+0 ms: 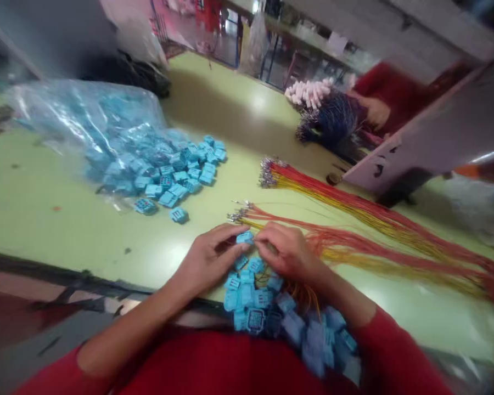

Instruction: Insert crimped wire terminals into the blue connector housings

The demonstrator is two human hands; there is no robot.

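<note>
Between thumb and fingers, my left hand [209, 258] holds a blue connector housing [245, 237] just above the table. My right hand [286, 249] is pinched closed against the housing's right side; what its fingertips grip is too small to make out, perhaps a wire end. Below both hands, a heap of blue housings with wires [247, 291] lies at the table's front edge and hangs over my lap. Just beyond my hands lie the metal terminal tips [239, 213] of a red and yellow wire bundle [354, 241], which runs off to the right.
A clear plastic bag [86, 115] spills loose blue housings [181, 170] on the left. A second red and yellow wire bundle [333, 189] lies farther back. Across the green table [230, 120], a person in red sits by dark wires with pale pink connectors [310, 93]. A panel [415, 120] stands at right.
</note>
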